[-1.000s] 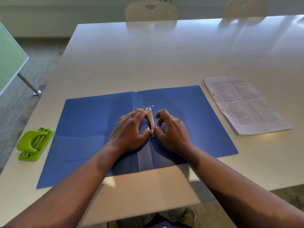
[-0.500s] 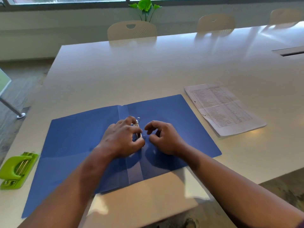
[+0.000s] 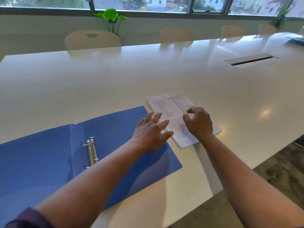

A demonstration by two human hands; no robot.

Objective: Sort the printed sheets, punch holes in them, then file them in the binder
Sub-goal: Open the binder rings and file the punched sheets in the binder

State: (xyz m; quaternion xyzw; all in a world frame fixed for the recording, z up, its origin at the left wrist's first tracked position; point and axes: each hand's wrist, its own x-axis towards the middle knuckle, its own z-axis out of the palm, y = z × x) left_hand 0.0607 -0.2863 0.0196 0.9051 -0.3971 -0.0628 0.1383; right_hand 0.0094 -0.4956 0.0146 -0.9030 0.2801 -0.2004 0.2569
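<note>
Both hands reach the printed sheets, which lie on the white tabletop just beside the open blue binder. Left hand fingers spread, right hand fingers loosely curled, neither gripping. We should lift the stack squarely, keeping punched edges aligned for the opened rings. Chairs, a plant and windows line the far wall.

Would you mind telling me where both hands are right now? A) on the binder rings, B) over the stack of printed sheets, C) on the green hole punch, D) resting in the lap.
B: the left hand and right hand are both over the printed sheets, right of the open blue binder, whose rings are untouched.
</note>
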